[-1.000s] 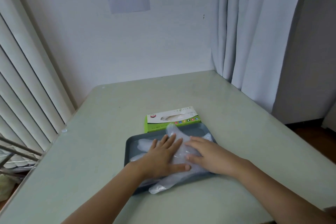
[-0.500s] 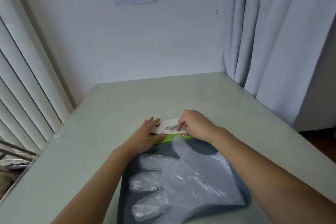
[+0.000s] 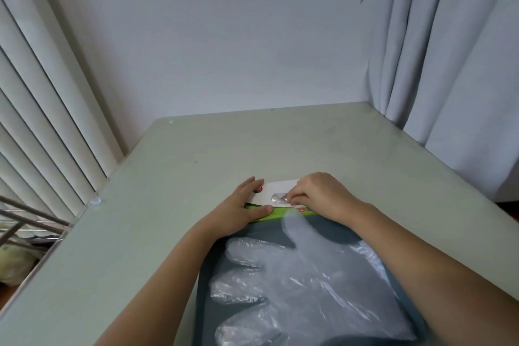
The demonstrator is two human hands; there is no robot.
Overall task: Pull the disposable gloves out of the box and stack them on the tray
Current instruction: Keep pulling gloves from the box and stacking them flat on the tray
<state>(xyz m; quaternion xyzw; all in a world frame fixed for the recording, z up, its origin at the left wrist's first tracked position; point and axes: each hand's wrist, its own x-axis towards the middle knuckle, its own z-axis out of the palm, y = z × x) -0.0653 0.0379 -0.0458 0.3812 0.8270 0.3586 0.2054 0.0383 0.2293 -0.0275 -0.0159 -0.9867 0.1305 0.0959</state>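
One tray (image 3: pixel 328 229) on pale table (image 3: pixel 182 191), white wall (image 3: pixel 252 50), grey curtain (image 3: pixel 449 50)

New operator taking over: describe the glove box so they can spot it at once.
On the pale green table, find the dark grey tray of clear plastic gloves. Beyond its far edge lies the small flat cardboard box, with the left hand and right hand on it. It alone has a white top, an oval opening and a bright green side.

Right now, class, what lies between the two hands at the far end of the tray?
In the head view, the white top of the box, with a crumpled glove showing through it, lies between the left hand and the right hand.
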